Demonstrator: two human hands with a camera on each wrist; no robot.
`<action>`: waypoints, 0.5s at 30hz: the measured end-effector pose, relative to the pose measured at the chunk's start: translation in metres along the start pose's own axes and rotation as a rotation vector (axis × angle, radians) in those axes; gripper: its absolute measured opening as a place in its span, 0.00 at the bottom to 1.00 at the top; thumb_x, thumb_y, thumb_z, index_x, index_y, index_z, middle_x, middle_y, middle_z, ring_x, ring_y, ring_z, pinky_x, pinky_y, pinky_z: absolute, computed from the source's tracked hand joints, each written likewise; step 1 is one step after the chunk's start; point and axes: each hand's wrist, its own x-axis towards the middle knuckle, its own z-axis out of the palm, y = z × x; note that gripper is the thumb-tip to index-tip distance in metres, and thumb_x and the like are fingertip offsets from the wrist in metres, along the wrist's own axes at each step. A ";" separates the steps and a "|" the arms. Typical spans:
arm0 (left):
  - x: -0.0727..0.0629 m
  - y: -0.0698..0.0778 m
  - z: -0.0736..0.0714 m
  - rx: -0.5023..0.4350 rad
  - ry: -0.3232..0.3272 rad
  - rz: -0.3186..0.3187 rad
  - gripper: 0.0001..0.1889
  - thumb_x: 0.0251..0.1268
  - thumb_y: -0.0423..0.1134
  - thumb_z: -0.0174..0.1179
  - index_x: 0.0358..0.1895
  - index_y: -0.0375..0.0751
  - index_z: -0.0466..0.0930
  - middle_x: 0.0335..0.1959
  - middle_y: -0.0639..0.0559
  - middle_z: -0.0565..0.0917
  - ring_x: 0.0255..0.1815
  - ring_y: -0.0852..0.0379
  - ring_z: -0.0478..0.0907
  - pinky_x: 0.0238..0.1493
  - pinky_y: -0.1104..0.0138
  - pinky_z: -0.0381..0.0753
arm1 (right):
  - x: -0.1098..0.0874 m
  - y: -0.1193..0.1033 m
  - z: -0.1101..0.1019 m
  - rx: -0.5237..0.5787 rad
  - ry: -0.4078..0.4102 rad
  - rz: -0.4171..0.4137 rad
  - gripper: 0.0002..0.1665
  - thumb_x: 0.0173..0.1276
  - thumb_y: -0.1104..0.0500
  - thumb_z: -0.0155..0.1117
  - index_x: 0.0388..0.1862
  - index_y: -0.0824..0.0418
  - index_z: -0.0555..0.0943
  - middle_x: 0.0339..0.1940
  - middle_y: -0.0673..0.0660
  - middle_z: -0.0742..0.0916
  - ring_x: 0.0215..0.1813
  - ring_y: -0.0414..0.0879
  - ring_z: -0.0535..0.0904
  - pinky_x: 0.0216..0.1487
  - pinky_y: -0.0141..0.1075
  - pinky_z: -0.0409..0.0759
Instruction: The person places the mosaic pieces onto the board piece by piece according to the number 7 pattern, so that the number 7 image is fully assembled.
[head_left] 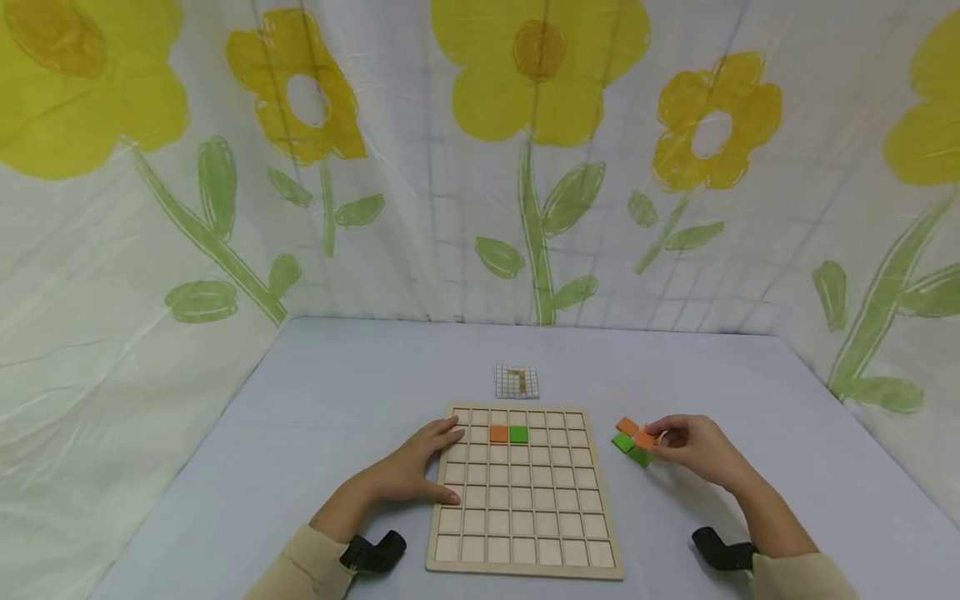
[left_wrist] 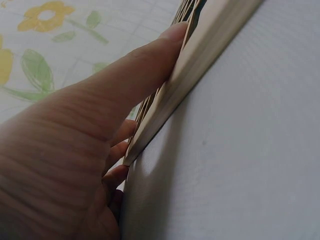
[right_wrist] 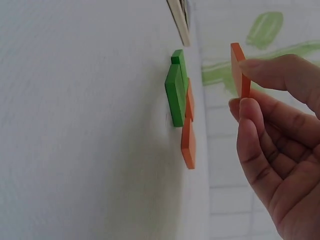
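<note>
A wooden grid board (head_left: 525, 571) lies on the table, with an orange tile (head_left: 498, 433) and a green tile (head_left: 518, 434) side by side in its second row. At the board's left edge rests my left hand (head_left: 408, 468), its thumb (left_wrist: 145, 65) and fingers spread along the rim. My right hand (head_left: 699, 450) pinches an orange square tile (right_wrist: 241, 72) between thumb and fingertips, raised off the table. Below it are loose green tiles (right_wrist: 175, 95) and orange tiles (right_wrist: 188, 145), lying close together to the right of the board.
Behind the board lies a small pattern card (head_left: 517, 382) with a printed grid and coloured squares. The pale tabletop (head_left: 360, 375) extends around the board. A flower-printed curtain (head_left: 420, 233) hangs behind the table and along its sides.
</note>
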 end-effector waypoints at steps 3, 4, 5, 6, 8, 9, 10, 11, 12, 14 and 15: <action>0.000 0.000 0.000 0.000 -0.001 -0.002 0.50 0.43 0.56 0.71 0.71 0.42 0.57 0.76 0.45 0.49 0.76 0.40 0.42 0.70 0.42 0.50 | 0.006 -0.003 0.004 0.016 -0.011 -0.009 0.14 0.56 0.63 0.69 0.41 0.68 0.82 0.31 0.54 0.84 0.29 0.34 0.74 0.29 0.28 0.76; 0.000 0.001 0.001 0.001 -0.002 -0.003 0.50 0.43 0.56 0.71 0.71 0.42 0.57 0.76 0.45 0.49 0.76 0.40 0.42 0.70 0.42 0.50 | 0.009 -0.004 0.005 0.022 -0.014 -0.011 0.14 0.56 0.63 0.69 0.41 0.68 0.82 0.31 0.54 0.84 0.29 0.34 0.74 0.30 0.28 0.76; 0.000 0.001 0.001 0.000 -0.002 -0.005 0.50 0.43 0.56 0.71 0.71 0.42 0.57 0.76 0.45 0.49 0.76 0.40 0.42 0.70 0.42 0.50 | 0.011 -0.005 0.007 0.031 -0.017 -0.016 0.14 0.56 0.63 0.68 0.41 0.68 0.82 0.31 0.54 0.83 0.29 0.34 0.74 0.30 0.28 0.76; 0.000 0.001 0.001 -0.001 -0.003 -0.007 0.50 0.44 0.56 0.71 0.71 0.42 0.57 0.76 0.46 0.49 0.76 0.40 0.42 0.70 0.42 0.50 | 0.013 -0.006 0.009 0.039 -0.019 -0.024 0.14 0.56 0.64 0.68 0.41 0.68 0.82 0.31 0.54 0.84 0.29 0.34 0.74 0.30 0.28 0.76; -0.001 0.001 0.001 -0.001 -0.003 -0.014 0.50 0.43 0.56 0.71 0.71 0.43 0.57 0.76 0.46 0.49 0.76 0.41 0.41 0.70 0.43 0.50 | 0.019 -0.008 0.014 0.057 -0.027 -0.040 0.13 0.56 0.64 0.68 0.41 0.68 0.82 0.30 0.54 0.84 0.29 0.34 0.74 0.30 0.28 0.77; -0.001 0.001 0.001 -0.002 -0.003 -0.014 0.50 0.43 0.56 0.71 0.71 0.43 0.57 0.76 0.46 0.49 0.76 0.41 0.41 0.70 0.43 0.50 | 0.022 -0.009 0.016 0.068 -0.033 -0.046 0.13 0.56 0.64 0.68 0.41 0.68 0.82 0.30 0.54 0.84 0.29 0.34 0.75 0.30 0.28 0.77; -0.001 0.001 0.001 -0.004 -0.002 -0.014 0.50 0.43 0.56 0.71 0.71 0.43 0.57 0.76 0.46 0.49 0.76 0.41 0.42 0.70 0.42 0.50 | 0.025 -0.011 0.019 0.073 -0.040 -0.059 0.13 0.56 0.64 0.68 0.41 0.68 0.82 0.30 0.54 0.83 0.29 0.34 0.74 0.30 0.29 0.76; -0.001 0.000 0.001 -0.005 -0.001 -0.013 0.50 0.43 0.55 0.72 0.71 0.43 0.57 0.76 0.45 0.49 0.76 0.41 0.42 0.70 0.42 0.50 | 0.029 -0.012 0.021 0.074 -0.042 -0.066 0.13 0.56 0.63 0.68 0.41 0.67 0.82 0.29 0.54 0.83 0.29 0.34 0.74 0.29 0.29 0.76; -0.001 0.001 0.001 -0.007 0.000 -0.012 0.50 0.43 0.55 0.72 0.71 0.42 0.58 0.76 0.45 0.49 0.76 0.40 0.42 0.70 0.42 0.50 | 0.032 -0.014 0.023 0.077 -0.045 -0.074 0.13 0.56 0.63 0.68 0.41 0.67 0.83 0.28 0.53 0.83 0.28 0.34 0.74 0.29 0.29 0.76; -0.001 0.000 0.001 -0.005 0.001 -0.010 0.50 0.43 0.55 0.72 0.71 0.42 0.57 0.76 0.45 0.49 0.76 0.40 0.42 0.70 0.42 0.51 | 0.038 -0.018 0.026 0.076 -0.050 -0.098 0.13 0.57 0.63 0.68 0.41 0.66 0.83 0.28 0.53 0.83 0.28 0.35 0.74 0.29 0.29 0.76; -0.001 0.000 0.001 -0.005 0.000 -0.009 0.50 0.43 0.55 0.72 0.71 0.43 0.57 0.76 0.45 0.49 0.76 0.40 0.42 0.70 0.42 0.51 | 0.040 -0.020 0.028 0.071 -0.053 -0.111 0.13 0.57 0.63 0.68 0.41 0.66 0.83 0.29 0.53 0.83 0.28 0.34 0.74 0.29 0.29 0.76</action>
